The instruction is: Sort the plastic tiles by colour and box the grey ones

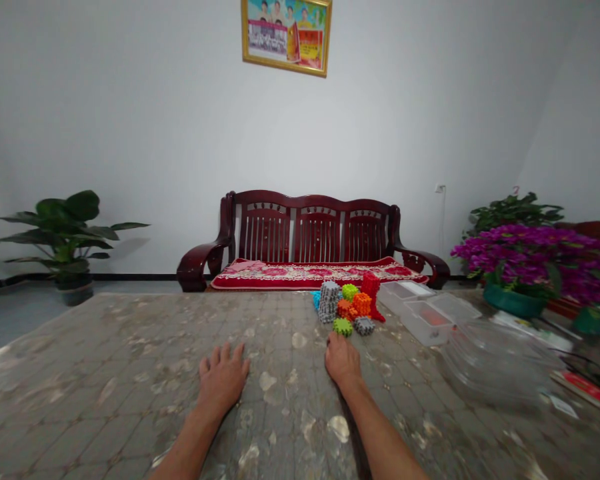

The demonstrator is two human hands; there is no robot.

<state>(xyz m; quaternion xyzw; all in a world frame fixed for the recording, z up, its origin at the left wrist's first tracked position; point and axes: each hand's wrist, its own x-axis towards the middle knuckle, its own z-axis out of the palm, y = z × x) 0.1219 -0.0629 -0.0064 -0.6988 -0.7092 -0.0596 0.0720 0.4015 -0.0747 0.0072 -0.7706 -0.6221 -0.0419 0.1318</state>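
Note:
My left hand [223, 375] lies flat on the patterned tabletop [145, 373], fingers spread and holding nothing. My right hand [343, 360] rests on the table with its fingers curled, just in front of a green gear-edged piece [343, 327]; whether anything is under the fingers is hidden. Behind that piece stand a stack of grey pieces [329, 303] and a taller red stack [371, 285], with orange pieces [361, 305] between them. A grey piece [364, 325] lies at the front right of the group, and some blue pieces [316, 299] show at the left.
Right of the pieces are an open clear box [427, 323] and a larger clear plastic container [497, 363]. Purple flowers in a green pot [515, 300] stand farther right, near a red box [583, 388]. Beyond the table is a wooden bench [315, 230].

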